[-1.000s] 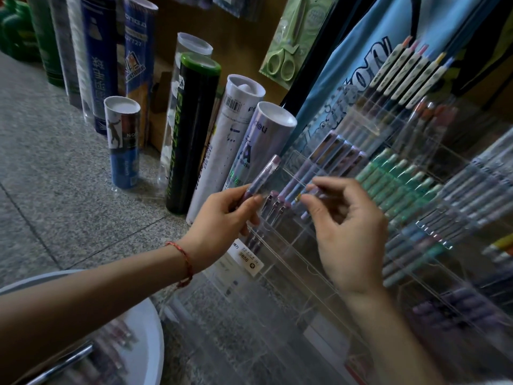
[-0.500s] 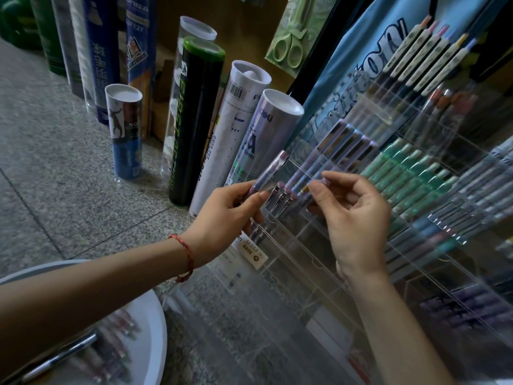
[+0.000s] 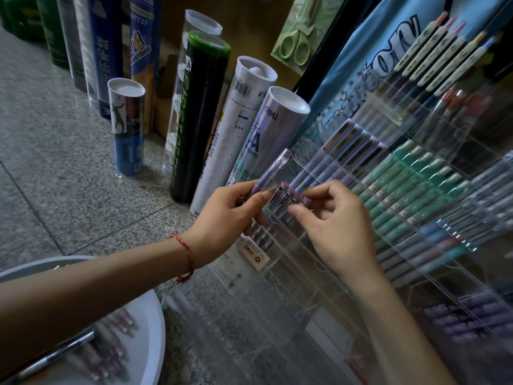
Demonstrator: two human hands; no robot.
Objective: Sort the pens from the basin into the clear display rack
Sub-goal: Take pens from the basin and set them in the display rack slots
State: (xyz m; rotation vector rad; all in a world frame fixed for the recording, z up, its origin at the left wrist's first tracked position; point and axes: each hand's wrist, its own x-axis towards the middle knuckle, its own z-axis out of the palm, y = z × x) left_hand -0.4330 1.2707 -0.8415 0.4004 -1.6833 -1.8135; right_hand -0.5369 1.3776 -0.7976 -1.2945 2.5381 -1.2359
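Head view: left hand (image 3: 230, 215) pinches purple pen (image 3: 273, 173), cap slanting up-right; right hand (image 3: 338, 229) grip unclear.

Noted: the basin (image 3: 154, 323) runs off the left and bottom edges; the basin pens (image 3: 111, 354) are blurred, count indeterminable. Lower end of the held pen (image 3: 273, 173) is concealed inside the left hand (image 3: 224, 215). Whether the right hand (image 3: 338, 232) grips the racked pens (image 3: 291, 194) cannot be told. Lower right of the clear display rack (image 3: 291, 287) is blurred; the price label (image 3: 251, 252) has illegible small print.
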